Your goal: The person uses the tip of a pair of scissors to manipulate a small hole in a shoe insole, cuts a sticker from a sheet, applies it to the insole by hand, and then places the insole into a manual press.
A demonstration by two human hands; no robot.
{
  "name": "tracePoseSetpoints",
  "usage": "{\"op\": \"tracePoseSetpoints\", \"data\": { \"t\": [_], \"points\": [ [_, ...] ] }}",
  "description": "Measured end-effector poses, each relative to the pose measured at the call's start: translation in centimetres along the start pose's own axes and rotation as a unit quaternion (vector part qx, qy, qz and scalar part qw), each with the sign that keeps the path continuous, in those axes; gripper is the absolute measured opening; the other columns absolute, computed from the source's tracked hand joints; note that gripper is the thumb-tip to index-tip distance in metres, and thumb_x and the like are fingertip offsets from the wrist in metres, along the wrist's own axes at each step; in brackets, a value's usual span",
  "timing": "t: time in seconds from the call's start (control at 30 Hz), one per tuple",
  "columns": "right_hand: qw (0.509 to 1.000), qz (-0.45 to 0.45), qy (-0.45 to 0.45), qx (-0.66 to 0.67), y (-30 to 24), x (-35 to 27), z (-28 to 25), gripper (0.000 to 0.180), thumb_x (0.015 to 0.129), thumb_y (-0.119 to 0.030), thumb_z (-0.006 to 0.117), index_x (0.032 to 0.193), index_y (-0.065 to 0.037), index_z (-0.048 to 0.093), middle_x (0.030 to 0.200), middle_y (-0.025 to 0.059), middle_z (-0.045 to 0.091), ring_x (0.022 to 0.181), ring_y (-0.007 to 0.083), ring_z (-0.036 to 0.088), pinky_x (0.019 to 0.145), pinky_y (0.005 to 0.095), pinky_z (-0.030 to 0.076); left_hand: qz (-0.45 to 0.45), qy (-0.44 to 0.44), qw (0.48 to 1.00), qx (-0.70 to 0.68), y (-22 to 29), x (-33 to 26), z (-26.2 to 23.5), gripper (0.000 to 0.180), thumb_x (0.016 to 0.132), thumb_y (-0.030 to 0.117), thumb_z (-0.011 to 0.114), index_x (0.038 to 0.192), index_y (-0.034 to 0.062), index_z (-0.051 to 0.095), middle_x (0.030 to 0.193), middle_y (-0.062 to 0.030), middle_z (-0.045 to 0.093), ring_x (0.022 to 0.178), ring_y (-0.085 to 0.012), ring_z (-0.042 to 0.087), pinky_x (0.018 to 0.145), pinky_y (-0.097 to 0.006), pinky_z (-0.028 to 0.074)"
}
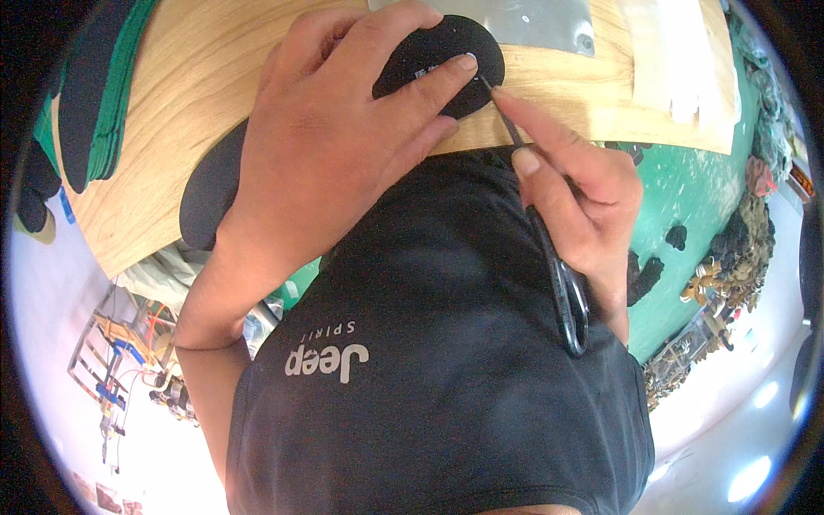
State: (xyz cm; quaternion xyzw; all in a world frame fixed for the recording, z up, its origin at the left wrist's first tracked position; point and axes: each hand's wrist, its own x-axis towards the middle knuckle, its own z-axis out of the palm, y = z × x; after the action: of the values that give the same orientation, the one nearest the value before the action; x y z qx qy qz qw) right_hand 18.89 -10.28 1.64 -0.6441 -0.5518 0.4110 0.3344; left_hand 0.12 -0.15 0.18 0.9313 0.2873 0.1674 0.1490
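Note:
A black insole (396,86) lies on the wooden tabletop, with small white print on its far end. My left hand (335,120) rests over its middle, fingers stretched out, and one fingertip presses beside the print. Below that hand the rounded near-left end of black material (210,189) shows; the hand covers what lies between. In my right hand (571,184) are slim scissors (558,283), gripped low on the blades, with the dark looped handle hanging toward my body. Their narrow tip meets the insole next to the left fingertip.
The wooden table (197,51) ends just before my body. A stack of green and black insoles (112,94) stands at the left edge. A clear plastic sheet (541,21) and white strips (678,60) lie on the far side. Dark scraps (644,275) litter the green floor (687,197).

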Motion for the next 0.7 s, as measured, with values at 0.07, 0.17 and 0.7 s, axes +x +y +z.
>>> {"op": "tracePoseSetpoints", "data": {
  "t": [0.07,0.17,0.7],
  "points": [
    [0.999,-0.008,-0.034,0.0,-0.2,-0.2,-0.1,0.039,0.085,0.003,0.053,0.122,0.001,0.061,0.061,-0.0004,0.058,0.055,0.0042,0.05,0.054,0.0175,0.038,0.001,-0.002,1.0,-0.004,0.0,0.0,0.0,0.042,0.076,0.021,0.069,0.118,0.0216,0.065,0.125,-0.0048,0.054,0.107,-0.0288,0.05,0.094,-0.04,0.039],
    [1.0,-0.006,-0.017,0.002,-0.1,-0.2,0.0,0.039,0.084,0.003,0.053,0.122,0.0,0.061,0.062,0.0007,0.058,0.054,0.005,0.049,0.054,0.0178,0.037,0.006,0.001,1.0,-0.006,-0.2,0.0,0.0,0.042,0.076,0.022,0.069,0.118,0.0213,0.065,0.125,-0.0047,0.055,0.107,-0.0286,0.05,0.094,-0.039,0.039],
    [0.998,-0.05,0.003,-0.027,0.4,0.3,-0.2,0.037,0.085,0.002,0.053,0.121,0.0,0.062,0.06,-0.001,0.056,0.054,0.0043,0.049,0.054,0.0176,0.038,0.002,0.0,1.0,-0.003,0.0,0.1,-0.1,0.043,0.076,0.022,0.07,0.119,0.0208,0.064,0.126,-0.0037,0.054,0.107,-0.0272,0.051,0.093,-0.039,0.039]
  ]
}}
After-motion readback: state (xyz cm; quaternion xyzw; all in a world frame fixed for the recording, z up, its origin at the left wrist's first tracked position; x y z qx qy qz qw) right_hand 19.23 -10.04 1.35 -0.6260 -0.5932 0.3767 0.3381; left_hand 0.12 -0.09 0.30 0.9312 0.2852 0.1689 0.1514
